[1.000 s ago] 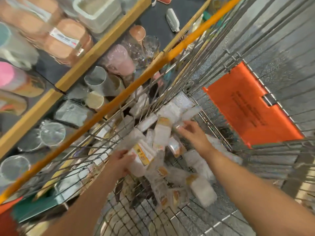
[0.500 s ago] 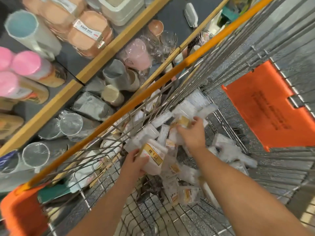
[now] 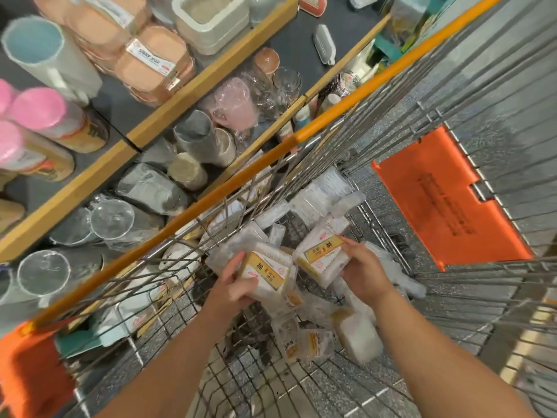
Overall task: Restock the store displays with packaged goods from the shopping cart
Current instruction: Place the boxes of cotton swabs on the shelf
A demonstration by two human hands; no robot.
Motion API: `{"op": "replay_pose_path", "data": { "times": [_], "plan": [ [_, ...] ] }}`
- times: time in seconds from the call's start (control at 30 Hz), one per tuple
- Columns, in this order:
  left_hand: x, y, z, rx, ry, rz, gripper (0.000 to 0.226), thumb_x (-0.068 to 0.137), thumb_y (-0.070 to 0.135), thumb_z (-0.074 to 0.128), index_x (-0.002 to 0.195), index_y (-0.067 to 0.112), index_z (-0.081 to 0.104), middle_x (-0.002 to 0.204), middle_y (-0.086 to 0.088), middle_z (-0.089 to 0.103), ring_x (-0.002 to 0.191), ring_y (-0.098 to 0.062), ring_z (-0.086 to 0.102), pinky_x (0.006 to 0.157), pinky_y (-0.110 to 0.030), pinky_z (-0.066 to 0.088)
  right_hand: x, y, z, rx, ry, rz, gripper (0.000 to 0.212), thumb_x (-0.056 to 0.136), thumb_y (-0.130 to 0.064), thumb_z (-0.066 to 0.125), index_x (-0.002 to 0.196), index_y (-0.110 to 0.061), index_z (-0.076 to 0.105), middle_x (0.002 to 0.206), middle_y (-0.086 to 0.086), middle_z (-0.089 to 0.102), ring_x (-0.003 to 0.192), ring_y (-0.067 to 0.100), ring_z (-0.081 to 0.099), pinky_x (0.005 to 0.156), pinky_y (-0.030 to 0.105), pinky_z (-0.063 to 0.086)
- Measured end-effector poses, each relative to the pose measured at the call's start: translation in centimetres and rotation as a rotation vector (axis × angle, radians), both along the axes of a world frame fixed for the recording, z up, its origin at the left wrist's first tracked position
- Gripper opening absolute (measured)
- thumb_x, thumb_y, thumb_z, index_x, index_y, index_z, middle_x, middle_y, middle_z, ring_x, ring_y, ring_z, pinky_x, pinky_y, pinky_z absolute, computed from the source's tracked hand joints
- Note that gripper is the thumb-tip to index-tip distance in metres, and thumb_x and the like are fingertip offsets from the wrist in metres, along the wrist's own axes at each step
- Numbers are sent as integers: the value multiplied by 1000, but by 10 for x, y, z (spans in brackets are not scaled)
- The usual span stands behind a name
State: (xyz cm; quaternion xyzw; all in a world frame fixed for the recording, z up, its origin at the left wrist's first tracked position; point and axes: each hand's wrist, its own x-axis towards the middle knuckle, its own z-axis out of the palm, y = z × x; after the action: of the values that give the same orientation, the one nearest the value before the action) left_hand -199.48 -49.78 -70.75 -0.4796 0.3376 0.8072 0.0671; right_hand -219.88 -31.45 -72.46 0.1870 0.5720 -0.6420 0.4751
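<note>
Now, left hand (image 3: 238,292): our grip wraps one yellow-labelled pack (image 3: 266,274).
Right hand (image 3: 366,274): grip clasps a second pack (image 3: 322,256).
Where: both above the loose packs (image 3: 316,345) inside the shopping cart (image 3: 391,134).

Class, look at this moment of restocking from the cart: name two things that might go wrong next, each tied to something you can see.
1. Each hand, left hand and right hand, grips a slippery clear packet, the left packet and the right packet; one might slip back onto the loose packets.
2. The shelf beside the cart looks crowded with clear cups; placing packets there may topple them.
</note>
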Motion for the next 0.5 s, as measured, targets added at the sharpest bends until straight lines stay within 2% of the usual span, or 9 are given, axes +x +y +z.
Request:
{"op": "replay_pose_path", "data": {
  "times": [0.07,0.17,0.23,0.3,0.4,0.5],
  "plan": [
    [2,1,1,-18,28,6,79,67,15,66,143,22,46,125,-8,64,102,-23,69,73,-36,58,-3,-4,6,-60,-1,86,71,45,-25,91,109,-3,70,100,15,72,93,28,68,73,33,58],
    [2,2,4,-26,36,27,71,71,18,67,139,22,49,120,-4,68,97,-18,72,71,-32,58,-8,-7,14,-139,-7,165,64,36,-40,95,92,-13,80,91,11,75,84,23,72,71,29,59],
    [1,2,4,-17,31,60,66,80,12,71,141,23,47,128,-5,65,103,-20,70,77,-35,58,-9,-9,23,-165,7,206,61,35,-43,94,89,-15,81,88,9,75,82,23,72,71,30,58],
    [-1,2,8,3,21,91,59,91,5,63,144,25,43,134,-5,61,110,-24,67,85,-41,56,-10,-8,29,-159,12,230,58,35,-41,92,87,-17,81,85,8,75,80,22,72,70,33,55],
    [-3,5,23,14,66,28,61,94,6,58,148,25,37,134,-4,61,116,-26,64,102,-50,47,-7,-4,45,-123,21,232,54,35,-35,90,86,-19,81,87,8,74,80,23,71,72,35,54],
    [-8,11,52,-6,125,-37,72,83,12,67,145,31,37,126,0,68,114,-22,65,101,-51,48,6,0,76,-42,83,217,42,48,-23,78,90,-18,80,97,6,74,86,21,70,82,38,50]
  ]
}}
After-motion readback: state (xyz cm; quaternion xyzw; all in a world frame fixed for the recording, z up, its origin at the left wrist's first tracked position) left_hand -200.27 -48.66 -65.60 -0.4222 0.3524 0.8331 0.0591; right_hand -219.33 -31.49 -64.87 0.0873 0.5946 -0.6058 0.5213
